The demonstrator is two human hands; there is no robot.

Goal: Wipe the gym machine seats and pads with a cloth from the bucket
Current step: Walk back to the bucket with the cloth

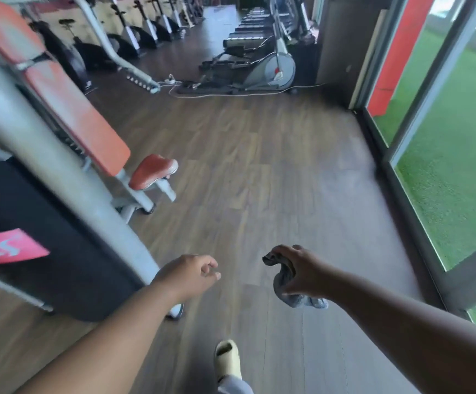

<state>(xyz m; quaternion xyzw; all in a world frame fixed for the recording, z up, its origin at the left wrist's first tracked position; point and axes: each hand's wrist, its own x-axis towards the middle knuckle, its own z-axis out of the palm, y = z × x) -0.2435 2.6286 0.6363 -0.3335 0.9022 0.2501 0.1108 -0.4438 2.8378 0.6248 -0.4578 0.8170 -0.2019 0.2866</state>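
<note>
My right hand (302, 268) grips a bunched grey cloth (296, 297) that hangs below my fist over the wooden floor. My left hand (191, 273) is held out beside it, fingers loosely curled and holding nothing. To the left stands a gym machine with a long orange back pad (69, 100) sloping down to a small orange seat (152, 170). Both hands are well short of the seat, which lies ahead and to the left. No bucket is in view.
The machine's grey frame post (60, 172) and black shroud (32, 237) fill the left side. Exercise bikes line the far left wall and an elliptical trainer (262, 69) with floor cables stands ahead. Glass doors (444, 137) run along the right. My sandalled foot (228, 362) steps forward.
</note>
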